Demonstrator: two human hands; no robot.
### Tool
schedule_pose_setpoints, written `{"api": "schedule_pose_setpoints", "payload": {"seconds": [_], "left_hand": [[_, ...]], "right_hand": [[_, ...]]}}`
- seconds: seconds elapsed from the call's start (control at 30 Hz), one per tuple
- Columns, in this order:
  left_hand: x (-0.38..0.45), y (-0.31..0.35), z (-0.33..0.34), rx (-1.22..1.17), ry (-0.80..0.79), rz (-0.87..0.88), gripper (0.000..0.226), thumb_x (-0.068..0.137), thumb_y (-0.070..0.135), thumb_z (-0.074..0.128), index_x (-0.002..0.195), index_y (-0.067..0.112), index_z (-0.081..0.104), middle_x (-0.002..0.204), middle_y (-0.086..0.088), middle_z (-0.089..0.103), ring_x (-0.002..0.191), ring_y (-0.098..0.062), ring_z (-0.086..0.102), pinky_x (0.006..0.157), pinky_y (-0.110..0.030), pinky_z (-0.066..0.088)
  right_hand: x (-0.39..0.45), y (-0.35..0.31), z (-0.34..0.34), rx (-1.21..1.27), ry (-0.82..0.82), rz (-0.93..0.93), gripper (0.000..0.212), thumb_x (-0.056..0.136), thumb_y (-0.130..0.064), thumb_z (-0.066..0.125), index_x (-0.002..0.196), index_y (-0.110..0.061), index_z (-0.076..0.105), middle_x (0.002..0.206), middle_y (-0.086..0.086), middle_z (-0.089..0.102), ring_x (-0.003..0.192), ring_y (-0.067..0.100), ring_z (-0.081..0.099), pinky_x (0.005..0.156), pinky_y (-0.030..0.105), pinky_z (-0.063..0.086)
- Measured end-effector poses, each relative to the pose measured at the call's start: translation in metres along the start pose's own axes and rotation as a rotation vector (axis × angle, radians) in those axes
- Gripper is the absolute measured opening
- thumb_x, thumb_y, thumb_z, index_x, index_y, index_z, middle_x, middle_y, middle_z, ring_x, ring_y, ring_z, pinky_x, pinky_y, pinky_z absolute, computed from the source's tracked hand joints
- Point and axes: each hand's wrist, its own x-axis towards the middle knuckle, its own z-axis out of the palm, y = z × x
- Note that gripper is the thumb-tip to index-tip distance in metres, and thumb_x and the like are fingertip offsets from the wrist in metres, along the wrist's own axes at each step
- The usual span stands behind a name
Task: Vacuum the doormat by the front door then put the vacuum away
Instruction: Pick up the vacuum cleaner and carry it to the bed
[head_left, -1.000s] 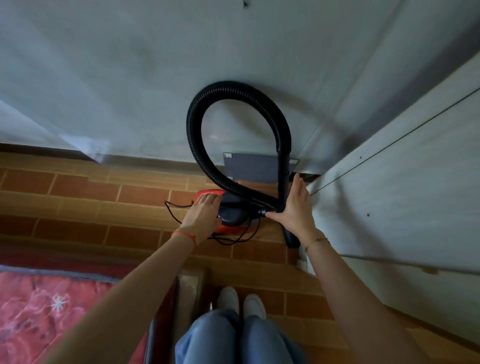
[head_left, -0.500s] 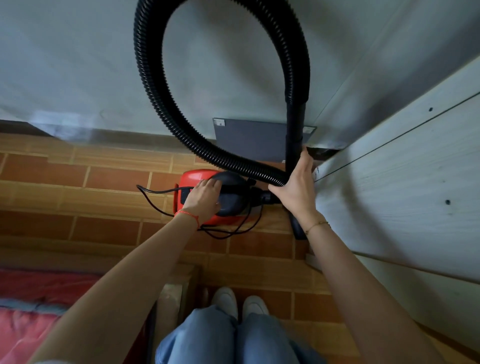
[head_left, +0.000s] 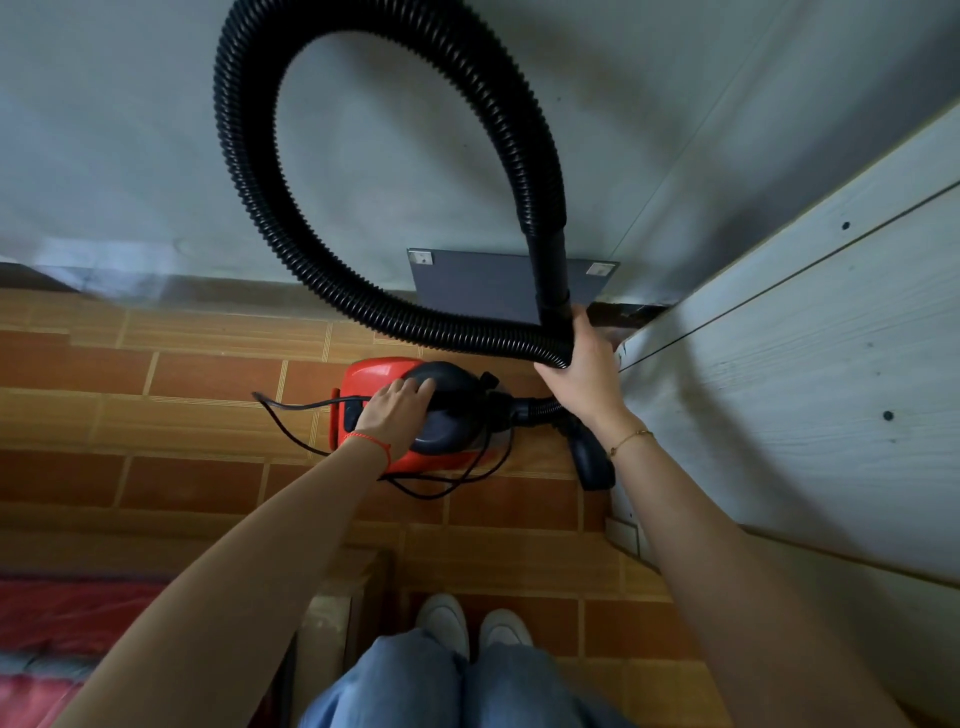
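A red canister vacuum (head_left: 374, 375) with a black top sits on the brick-tiled floor near the wall. My left hand (head_left: 395, 410) lies over the black top, fingers curled round its handle. The ribbed black hose (head_left: 249, 156) loops high against the wall and comes back down as a rigid wand (head_left: 551, 270). My right hand (head_left: 582, 364) grips hose and wand together where they cross. Below that hand the black nozzle (head_left: 592, 465) rests on the floor. The power cord (head_left: 291, 434) trails loosely around the vacuum. No doormat is in view.
A dark flat panel (head_left: 478, 288) leans on the grey wall behind the vacuum. A white wood-grain cabinet (head_left: 779, 374) fills the right side. A red bed cover (head_left: 62, 613) and a wooden post (head_left: 332, 618) are at lower left. My white shoes (head_left: 447, 623) stand just behind the vacuum.
The vacuum and hose loop now look larger and nearer, with the loop reaching higher up the wall. Both hands keep their places on the vacuum top and the hose.
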Motion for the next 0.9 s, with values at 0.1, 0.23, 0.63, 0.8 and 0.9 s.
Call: {"api": "schedule_pose_setpoints", "payload": {"seconds": [0.1, 0.23, 0.63, 0.8, 0.9], "left_hand": [[-0.017, -0.001, -0.007, -0.011, -0.031, 0.007, 0.052, 0.094, 0.009, 0.056, 0.139, 0.013, 0.031, 0.126, -0.009, 0.054, 0.116, -0.025, 0.052, 0.097, -0.033, 0.043], [-0.047, 0.006, -0.042, -0.042, -0.033, 0.004, 0.053, 0.093, 0.008, 0.055, 0.141, 0.012, 0.031, 0.128, -0.01, 0.053, 0.119, -0.027, 0.05, 0.097, -0.034, 0.041], [-0.195, 0.037, -0.241, -0.093, -0.01, -0.029, 0.04, 0.1, 0.02, 0.046, 0.137, 0.009, 0.036, 0.126, -0.013, 0.053, 0.119, -0.03, 0.049, 0.097, -0.037, 0.039], [-0.255, 0.048, -0.31, -0.112, 0.012, -0.028, 0.038, 0.101, 0.023, 0.047, 0.135, 0.008, 0.039, 0.125, -0.014, 0.054, 0.117, -0.032, 0.05, 0.094, -0.037, 0.038], [-0.287, 0.052, -0.34, -0.131, 0.016, -0.032, 0.038, 0.1, 0.023, 0.048, 0.134, 0.008, 0.04, 0.124, -0.015, 0.054, 0.116, -0.032, 0.05, 0.094, -0.039, 0.039]], "right_hand": [[-0.008, -0.01, -0.007, 0.012, 0.009, -0.016, 0.043, 0.08, -0.015, 0.074, 0.117, -0.007, 0.054, 0.089, -0.003, 0.062, 0.079, 0.005, 0.054, 0.059, 0.0, 0.037], [-0.022, -0.039, -0.035, 0.012, 0.008, -0.038, 0.042, 0.082, -0.016, 0.072, 0.118, -0.01, 0.053, 0.085, -0.006, 0.062, 0.075, 0.007, 0.057, 0.059, 0.007, 0.037], [-0.072, -0.203, -0.202, 0.102, 0.013, -0.061, 0.043, 0.084, -0.016, 0.069, 0.123, -0.017, 0.052, 0.088, -0.01, 0.063, 0.083, 0.014, 0.066, 0.07, 0.029, 0.055], [-0.1, -0.268, -0.267, 0.145, 0.009, -0.069, 0.042, 0.084, -0.013, 0.069, 0.123, -0.016, 0.053, 0.088, -0.011, 0.06, 0.081, 0.008, 0.061, 0.07, 0.024, 0.053], [-0.117, -0.298, -0.296, 0.162, 0.002, -0.071, 0.043, 0.084, -0.013, 0.07, 0.124, -0.013, 0.053, 0.09, -0.008, 0.063, 0.082, 0.007, 0.061, 0.07, 0.02, 0.052]]}}
